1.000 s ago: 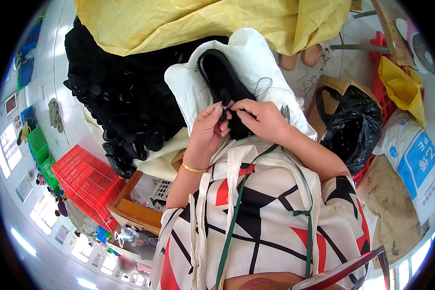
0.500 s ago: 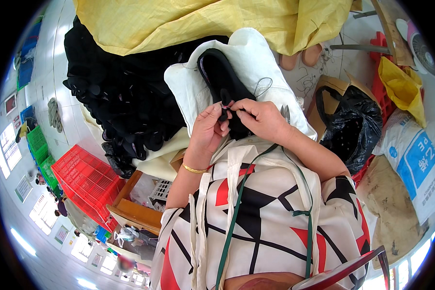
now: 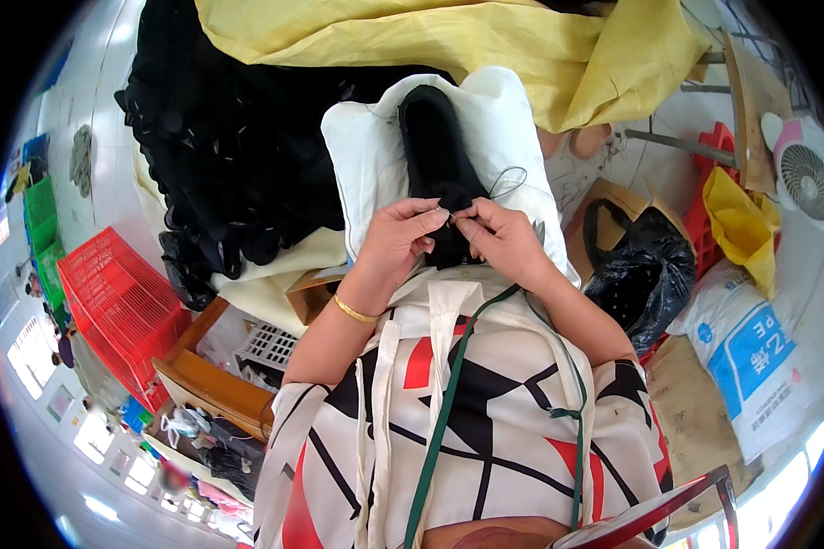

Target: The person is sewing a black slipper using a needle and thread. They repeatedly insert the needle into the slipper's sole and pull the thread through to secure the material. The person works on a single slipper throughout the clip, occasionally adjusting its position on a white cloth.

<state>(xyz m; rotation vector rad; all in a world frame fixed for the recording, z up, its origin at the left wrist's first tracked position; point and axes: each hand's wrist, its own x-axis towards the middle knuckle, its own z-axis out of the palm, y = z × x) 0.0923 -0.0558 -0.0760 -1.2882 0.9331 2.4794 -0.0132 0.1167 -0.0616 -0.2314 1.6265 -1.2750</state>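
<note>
A black cloth shoe (image 3: 433, 137) lies on a white cloth pad (image 3: 368, 137) in front of me, its opening facing up. Over the near part of the shoe my left hand (image 3: 401, 234) is closed, thumb and fingers pinching a small black piece on it. Opposite it, fingertips almost touching, my right hand (image 3: 504, 240) is closed in a pinch; whatever is between its fingers is too small to make out. A loop of dark thread (image 3: 511, 180) curls on the pad beyond my right hand. Small metal snips (image 3: 539, 232) lie partly hidden beside that hand.
A large heap of black shoes (image 3: 238, 146) is at the left, with yellow sheeting (image 3: 384, 37) across the far side. At the right stand a black plastic bag (image 3: 645, 265), a white sack (image 3: 742, 357) and a fan (image 3: 807, 178). A red crate (image 3: 124, 306) and wooden drawer (image 3: 206, 380) are lower left.
My hands have turned more palm-down and come level with each other over the near part of the shoe. The shoe stands straighter in view, and the whole view has shifted slightly.
</note>
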